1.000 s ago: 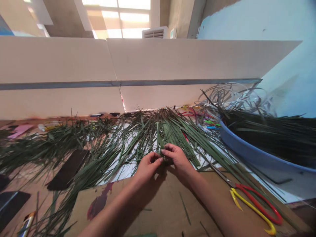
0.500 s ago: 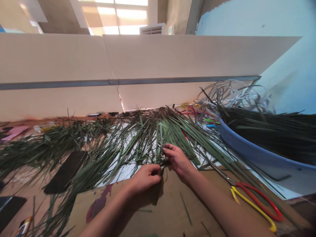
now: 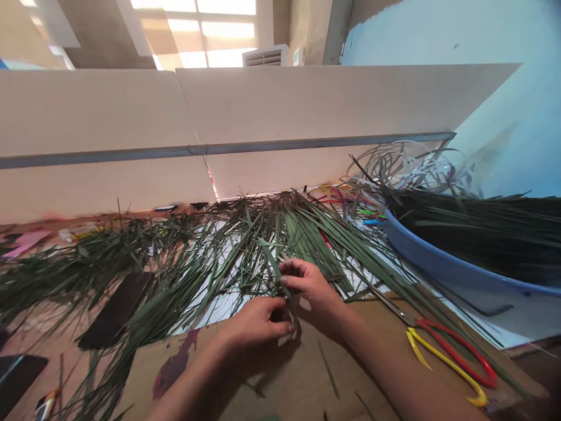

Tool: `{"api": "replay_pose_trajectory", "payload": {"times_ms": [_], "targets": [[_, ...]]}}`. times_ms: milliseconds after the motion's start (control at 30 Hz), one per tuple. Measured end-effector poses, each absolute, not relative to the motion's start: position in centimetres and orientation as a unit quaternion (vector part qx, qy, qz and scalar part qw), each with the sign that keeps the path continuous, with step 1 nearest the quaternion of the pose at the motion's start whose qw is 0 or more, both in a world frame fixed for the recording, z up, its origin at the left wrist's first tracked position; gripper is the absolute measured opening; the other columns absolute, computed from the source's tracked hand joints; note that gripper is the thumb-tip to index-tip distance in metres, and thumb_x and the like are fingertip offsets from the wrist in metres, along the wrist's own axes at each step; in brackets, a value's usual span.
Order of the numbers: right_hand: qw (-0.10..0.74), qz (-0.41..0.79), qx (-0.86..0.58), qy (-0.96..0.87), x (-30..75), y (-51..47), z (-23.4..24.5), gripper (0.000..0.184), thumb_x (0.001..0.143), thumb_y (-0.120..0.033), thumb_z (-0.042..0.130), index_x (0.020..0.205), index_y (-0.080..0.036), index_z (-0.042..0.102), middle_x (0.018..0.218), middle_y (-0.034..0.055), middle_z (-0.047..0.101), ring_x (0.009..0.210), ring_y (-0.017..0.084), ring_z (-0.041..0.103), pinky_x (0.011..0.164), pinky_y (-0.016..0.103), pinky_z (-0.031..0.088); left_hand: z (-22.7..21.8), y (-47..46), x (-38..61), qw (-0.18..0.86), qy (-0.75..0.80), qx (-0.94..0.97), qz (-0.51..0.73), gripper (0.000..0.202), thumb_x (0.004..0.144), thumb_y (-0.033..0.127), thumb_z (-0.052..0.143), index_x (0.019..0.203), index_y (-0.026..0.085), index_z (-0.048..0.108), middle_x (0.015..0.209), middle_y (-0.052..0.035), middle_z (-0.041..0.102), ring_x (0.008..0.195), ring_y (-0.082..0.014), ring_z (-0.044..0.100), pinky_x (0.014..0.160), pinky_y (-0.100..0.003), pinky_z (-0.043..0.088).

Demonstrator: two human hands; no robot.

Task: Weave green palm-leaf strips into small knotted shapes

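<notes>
My left hand and my right hand are close together over a sheet of brown cardboard. The fingers of both are closed on a narrow green leaf strip. Its upper part sticks up past my right fingertips, and the part between the hands is mostly hidden. Just beyond my fingers lies a wide spread of loose green leaf strips. Scissors with one red and one yellow handle rest to the right of my right forearm.
At right stands a blue tub with dark leaf strips in it. Pale coiled bands lie behind it. A dark phone-like slab is at left, near a glue-like tube. A white partition rises behind the table.
The leaf strip's end now stands higher and further left, above my right fingers. My right hand has shifted slightly left, and my left hand has turned a little. The view has tilted slightly.
</notes>
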State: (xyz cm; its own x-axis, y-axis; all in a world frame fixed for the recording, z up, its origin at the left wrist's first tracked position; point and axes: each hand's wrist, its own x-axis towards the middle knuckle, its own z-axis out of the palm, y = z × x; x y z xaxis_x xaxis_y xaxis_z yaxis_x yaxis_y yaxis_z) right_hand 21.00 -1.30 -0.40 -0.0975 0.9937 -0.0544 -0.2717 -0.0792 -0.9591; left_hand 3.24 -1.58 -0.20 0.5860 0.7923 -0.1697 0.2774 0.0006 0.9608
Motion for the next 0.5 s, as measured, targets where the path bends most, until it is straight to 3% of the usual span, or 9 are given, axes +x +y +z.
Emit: {"api": "replay_pose_trajectory", "payload": {"times_ms": [133,300,433,500], "targets": [[0.502,0.603,-0.404,-0.470,20.2,-1.6,-1.0,0.019,0.073,-0.028,0.080,0.089,-0.022,0.073,0.084,0.0019,0.070,0.076,0.019,0.063,0.067,0.031,0.049,0.8,-2.2,3.8,0.697,0.391,0.459,0.389,0.024,0.075,0.038,0.078,0.085,0.022,0.063,0.080,-0.0017,0.064,0.075,-0.0166,0.060,0.066,-0.026,0.047],[0.456,0.551,-0.408,-0.567,20.4,-0.9,-2.0,0.017,0.078,-0.031,0.077,0.093,-0.023,0.076,0.091,0.0035,0.074,0.083,0.022,0.066,0.071,0.032,0.049,0.8,-1.7,3.8,0.731,0.373,0.314,0.478,0.032,0.074,0.036,0.083,0.089,0.022,0.059,0.080,0.0019,0.063,0.066,-0.0117,0.060,0.062,-0.024,0.050],[0.444,0.362,-0.500,-0.649,23.7,0.8,-1.7,0.015,0.087,-0.031,0.065,0.095,-0.023,0.076,0.095,0.0042,0.075,0.089,0.023,0.066,0.080,0.035,0.048,0.1,0.9,2.2,0.669,0.412,0.344,0.514,0.033,0.070,0.038,0.083,0.088,0.020,0.062,0.075,0.0009,0.065,0.059,-0.0115,0.057,0.056,-0.023,0.048],[0.399,0.258,-0.559,-0.680,25.7,1.6,-1.5,0.017,0.088,-0.029,0.063,0.097,-0.022,0.076,0.098,0.0056,0.075,0.093,0.023,0.066,0.083,0.034,0.046,-0.4,2.3,1.1,0.635,0.423,0.377,0.525,0.036,0.066,0.040,0.084,0.087,0.018,0.066,0.066,0.0028,0.061,0.056,-0.0106,0.054,0.055,-0.022,0.045]]}}
